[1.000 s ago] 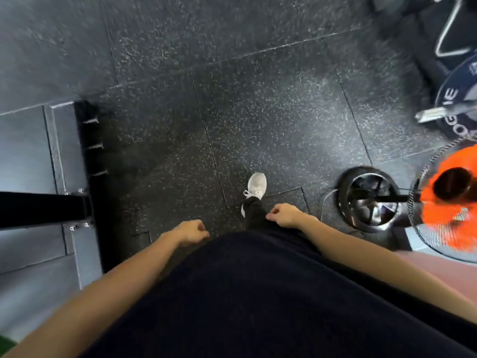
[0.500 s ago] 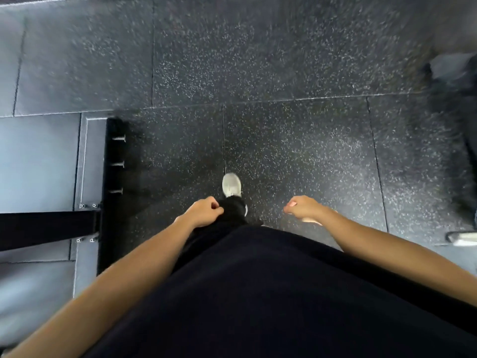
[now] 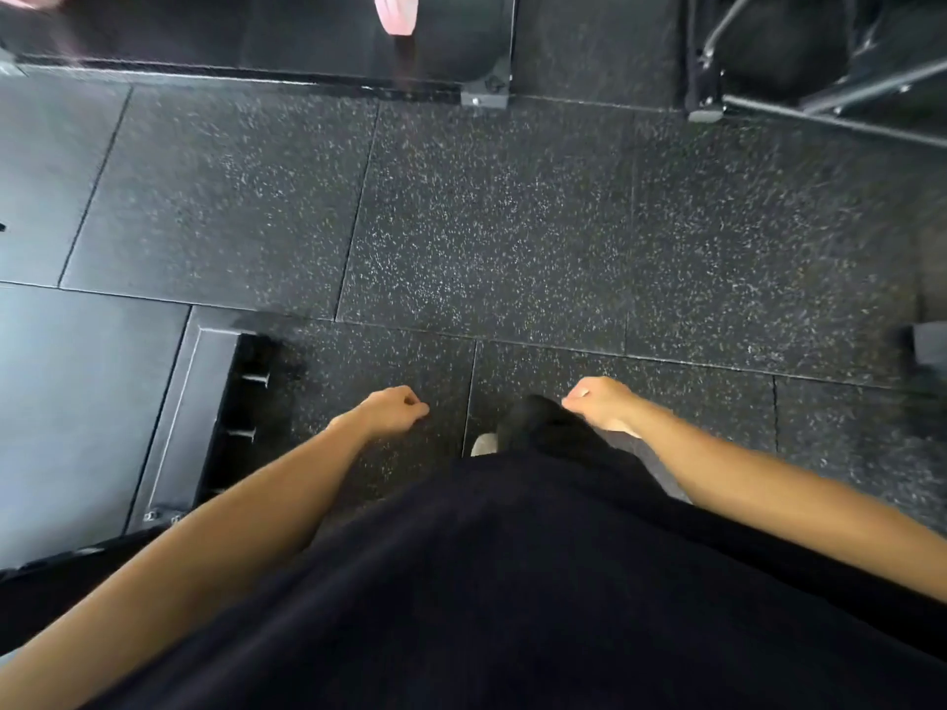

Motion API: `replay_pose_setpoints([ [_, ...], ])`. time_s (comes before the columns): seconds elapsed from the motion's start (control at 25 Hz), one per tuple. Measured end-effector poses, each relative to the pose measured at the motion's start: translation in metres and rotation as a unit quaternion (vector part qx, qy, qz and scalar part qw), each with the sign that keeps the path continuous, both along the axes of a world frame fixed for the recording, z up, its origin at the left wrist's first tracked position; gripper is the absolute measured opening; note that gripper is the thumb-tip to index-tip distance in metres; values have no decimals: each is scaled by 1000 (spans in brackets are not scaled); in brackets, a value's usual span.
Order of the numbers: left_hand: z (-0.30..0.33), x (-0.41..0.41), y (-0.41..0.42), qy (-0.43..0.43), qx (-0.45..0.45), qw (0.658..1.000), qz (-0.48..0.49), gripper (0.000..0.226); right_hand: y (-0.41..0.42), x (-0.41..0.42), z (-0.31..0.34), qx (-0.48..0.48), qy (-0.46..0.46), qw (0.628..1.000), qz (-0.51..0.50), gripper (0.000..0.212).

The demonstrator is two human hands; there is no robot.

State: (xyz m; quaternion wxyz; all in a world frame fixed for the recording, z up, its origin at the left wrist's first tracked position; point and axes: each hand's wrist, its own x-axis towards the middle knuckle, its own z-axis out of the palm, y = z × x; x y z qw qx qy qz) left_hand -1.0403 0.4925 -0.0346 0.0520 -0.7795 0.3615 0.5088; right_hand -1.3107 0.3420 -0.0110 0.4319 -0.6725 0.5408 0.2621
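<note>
I look straight down at a black speckled rubber floor [image 3: 512, 238]. My left hand [image 3: 392, 409] hangs in front of my body with its fingers loosely curled and holds nothing. My right hand [image 3: 599, 402] hangs the same way, loosely curled and empty, above my dark trouser leg [image 3: 538, 422]. The toe of a pale shoe [image 3: 484, 445] shows between the two hands. A dark garment [image 3: 512, 581] fills the lower part of the view.
A grey platform [image 3: 77, 402] with a black metal bracket and pegs [image 3: 246, 402] lies at the left. A black metal frame base [image 3: 481, 92] runs along the top, with a pink object [image 3: 394, 12] above it. Metal equipment legs [image 3: 707, 112] stand at the top right.
The view has swung forward and left: the fan and weight plate at the right left the frame, and a frame base with a pink object came in at the top. Both hands stayed loosely curled.
</note>
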Motion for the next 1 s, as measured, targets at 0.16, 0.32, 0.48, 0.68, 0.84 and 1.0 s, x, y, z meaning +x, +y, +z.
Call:
replay_pose_setpoints([
  [0.16,-6,53,-78,12,1,998,59,33,-94,77,-8,8,1,997,75,32],
  [0.32,-24,108,-145,-2,32,996,86,35,-206,164,-20,16,28,987,159,32],
  [0.48,-14,165,-208,-8,40,974,225,47,-319,262,-11,9,41,960,276,39],
  [0.68,-5,251,-272,-27,9,915,401,46,-415,404,-5,19,18,953,302,37],
  [0.84,-26,323,-313,36,31,896,442,51,-450,521,-24,40,56,912,404,37],
  [1.0,-19,462,-348,42,13,880,472,44,-475,675,-33,34,58,887,458,36],
])
